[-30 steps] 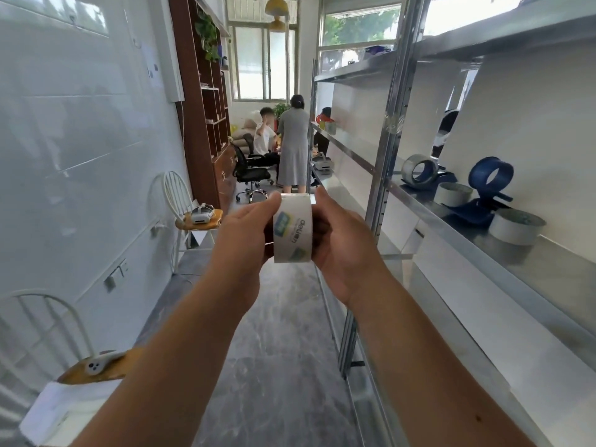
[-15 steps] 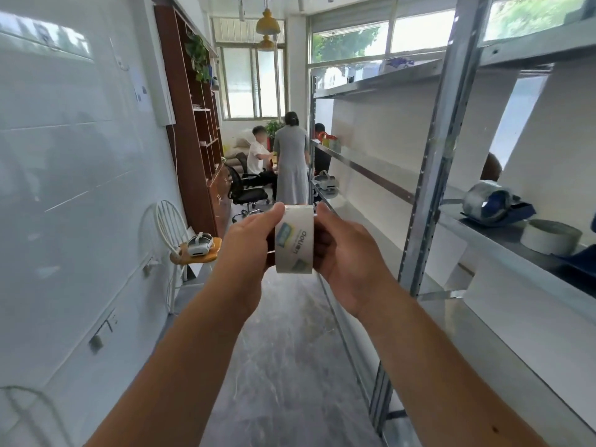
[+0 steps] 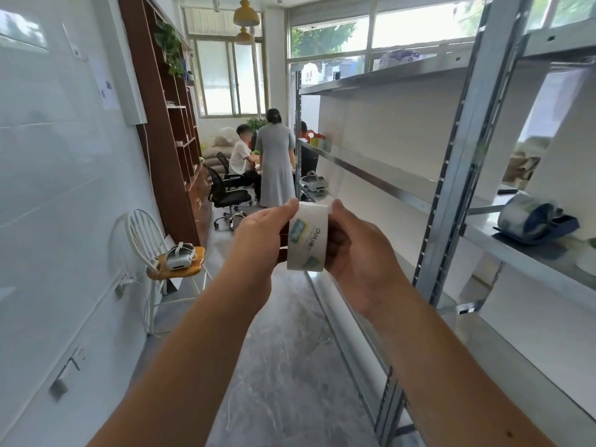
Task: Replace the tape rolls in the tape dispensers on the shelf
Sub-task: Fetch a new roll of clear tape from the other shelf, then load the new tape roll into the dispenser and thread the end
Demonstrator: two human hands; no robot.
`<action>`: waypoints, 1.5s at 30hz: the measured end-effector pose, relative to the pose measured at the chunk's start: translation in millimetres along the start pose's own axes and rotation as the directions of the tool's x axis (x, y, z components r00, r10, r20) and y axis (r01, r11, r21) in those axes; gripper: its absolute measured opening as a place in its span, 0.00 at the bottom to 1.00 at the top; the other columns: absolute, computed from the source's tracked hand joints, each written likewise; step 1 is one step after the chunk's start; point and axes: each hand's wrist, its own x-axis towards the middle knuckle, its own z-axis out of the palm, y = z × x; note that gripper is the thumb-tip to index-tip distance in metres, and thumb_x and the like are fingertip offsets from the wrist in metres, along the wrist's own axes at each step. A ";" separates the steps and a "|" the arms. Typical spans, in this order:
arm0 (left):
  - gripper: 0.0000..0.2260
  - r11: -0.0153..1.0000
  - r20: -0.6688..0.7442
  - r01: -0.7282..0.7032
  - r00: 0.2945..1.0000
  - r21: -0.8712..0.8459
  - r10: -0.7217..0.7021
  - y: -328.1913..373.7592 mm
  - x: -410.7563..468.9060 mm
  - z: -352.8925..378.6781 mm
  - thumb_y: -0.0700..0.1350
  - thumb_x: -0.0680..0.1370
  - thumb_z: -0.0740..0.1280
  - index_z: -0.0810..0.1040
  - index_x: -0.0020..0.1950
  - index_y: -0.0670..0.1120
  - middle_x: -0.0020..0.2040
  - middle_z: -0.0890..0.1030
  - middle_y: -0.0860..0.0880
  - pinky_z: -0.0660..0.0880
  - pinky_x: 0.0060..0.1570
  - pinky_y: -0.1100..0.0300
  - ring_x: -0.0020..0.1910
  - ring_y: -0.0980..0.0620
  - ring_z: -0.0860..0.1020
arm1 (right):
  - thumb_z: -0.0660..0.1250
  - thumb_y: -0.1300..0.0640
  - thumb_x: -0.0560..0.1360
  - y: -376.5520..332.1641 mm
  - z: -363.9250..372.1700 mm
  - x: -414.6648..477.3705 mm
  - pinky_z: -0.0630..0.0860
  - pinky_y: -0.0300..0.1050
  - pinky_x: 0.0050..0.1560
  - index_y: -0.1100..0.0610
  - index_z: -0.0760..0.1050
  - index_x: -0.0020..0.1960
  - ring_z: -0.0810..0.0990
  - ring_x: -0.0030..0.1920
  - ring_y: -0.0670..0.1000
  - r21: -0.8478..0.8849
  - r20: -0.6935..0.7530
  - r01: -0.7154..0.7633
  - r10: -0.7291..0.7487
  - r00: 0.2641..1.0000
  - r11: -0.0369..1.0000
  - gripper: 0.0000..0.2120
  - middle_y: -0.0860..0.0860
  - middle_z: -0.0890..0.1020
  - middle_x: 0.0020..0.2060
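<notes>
Tape roll [image 3: 307, 240] gripped between left hand [image 3: 263, 235] and right hand [image 3: 359, 250], fingers closed on its sides, at centre | dispenser [image 3: 535, 219] seen at 3 o'clock on shelf [image 3: 532, 262] | risk: roll could be dropped if grip is loosened mid-transfer

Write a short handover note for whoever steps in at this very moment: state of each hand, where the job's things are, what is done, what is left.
Left hand and right hand: both grip one roll of tape, held edge-on in front of the chest, above the floor.
Tape dispenser: blue, on the metal shelf to the right, a roll mounted in it. It is blurred.
Done: a roll is in hand.
Left: carry it to the shelf and fit it into a dispenser. None seems swapped yet.
</notes>
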 end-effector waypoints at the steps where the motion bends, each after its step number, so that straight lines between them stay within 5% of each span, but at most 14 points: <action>1: 0.11 1.000 0.019 0.000 1.000 -0.007 0.000 -1.4 8.5 6.3 0.51 0.82 0.67 0.82 0.51 0.44 0.41 0.87 0.47 0.83 0.49 0.49 0.45 0.46 0.86 | 0.61 0.44 0.83 0.0 -6.3 6.7 0.81 0.61 0.61 0.60 0.81 0.64 0.85 0.56 0.61 -0.014 -0.018 0.006 -0.006 1.000 1.000 0.22 0.60 0.86 0.54; 6: 0.12 1.000 0.134 0.001 0.991 -0.005 -0.001 -14.8 47.3 45.6 0.51 0.83 0.66 0.83 0.48 0.45 0.35 0.87 0.50 0.83 0.47 0.52 0.39 0.49 0.86 | 0.60 0.44 0.84 -8.0 -47.7 33.1 0.81 0.54 0.54 0.60 0.82 0.61 0.84 0.52 0.58 -0.060 -0.124 0.044 -0.052 0.991 0.997 0.21 0.57 0.86 0.47; 18: 0.15 0.999 0.401 -0.046 0.915 0.003 0.041 -38.3 136.8 168.1 0.51 0.83 0.65 0.85 0.55 0.41 0.43 0.87 0.45 0.83 0.47 0.51 0.43 0.46 0.86 | 0.59 0.43 0.84 -43.9 -162.9 88.6 0.79 0.64 0.65 0.58 0.84 0.60 0.84 0.60 0.62 -0.071 -0.324 0.154 -0.169 0.931 0.986 0.22 0.59 0.87 0.54; 24: 0.16 1.000 0.573 -0.022 0.819 -0.007 0.022 -59.8 141.4 233.8 0.52 0.83 0.65 0.85 0.54 0.41 0.41 0.86 0.45 0.80 0.42 0.54 0.40 0.48 0.85 | 0.61 0.48 0.84 -53.2 -209.4 63.7 0.77 0.68 0.66 0.60 0.82 0.62 0.84 0.60 0.60 -0.084 -0.494 0.229 -0.240 0.836 0.970 0.19 0.60 0.87 0.56; 27: 0.14 1.000 0.649 0.018 0.761 -0.021 0.000 -70.8 135.0 266.1 0.51 0.83 0.65 0.86 0.49 0.44 0.39 0.87 0.47 0.80 0.38 0.57 0.38 0.50 0.86 | 0.63 0.51 0.83 -58.5 -226.9 42.5 0.78 0.66 0.65 0.60 0.83 0.61 0.85 0.59 0.61 -0.133 -0.600 0.258 -0.285 0.747 0.957 0.16 0.60 0.87 0.55; 31: 0.11 0.997 0.748 0.070 0.663 -0.025 -0.028 -79.7 121.0 307.1 0.50 0.82 0.67 0.87 0.50 0.46 0.44 0.89 0.45 0.84 0.44 0.51 0.45 0.44 0.87 | 0.66 0.56 0.82 -64.1 -242.7 15.9 0.80 0.62 0.62 0.61 0.84 0.58 0.86 0.54 0.59 -0.230 -0.735 0.277 -0.353 0.579 0.933 0.12 0.59 0.88 0.52; 36: 0.09 0.990 0.865 0.143 0.499 -0.015 -0.059 -83.6 96.2 348.6 0.51 0.81 0.69 0.86 0.50 0.48 0.45 0.89 0.46 0.84 0.50 0.50 0.47 0.46 0.88 | 0.67 0.56 0.81 -77.3 -252.3 -16.5 0.79 0.71 0.61 0.54 0.87 0.49 0.86 0.54 0.62 -0.359 -0.822 0.265 -0.438 0.365 0.895 0.10 0.58 0.88 0.50; 42: 0.11 0.984 0.941 0.179 0.335 -0.022 -0.040 -77.7 70.4 379.3 0.51 0.81 0.69 0.84 0.41 0.51 0.35 0.87 0.52 0.82 0.32 0.62 0.33 0.55 0.86 | 0.71 0.56 0.78 -91.0 -248.3 -44.4 0.83 0.62 0.57 0.48 0.88 0.39 0.88 0.50 0.56 -0.549 -0.812 0.124 -0.563 0.153 0.827 0.11 0.51 0.89 0.44; 45: 0.11 0.991 0.959 0.133 0.283 -0.024 -0.015 -78.7 63.4 391.6 0.51 0.81 0.69 0.84 0.40 0.51 0.34 0.87 0.53 0.83 0.33 0.62 0.32 0.57 0.85 | 0.72 0.55 0.78 -93.1 -255.8 -54.1 0.83 0.64 0.56 0.53 0.87 0.43 0.88 0.51 0.58 -0.571 -0.814 0.088 -0.576 0.072 0.817 0.08 0.54 0.89 0.46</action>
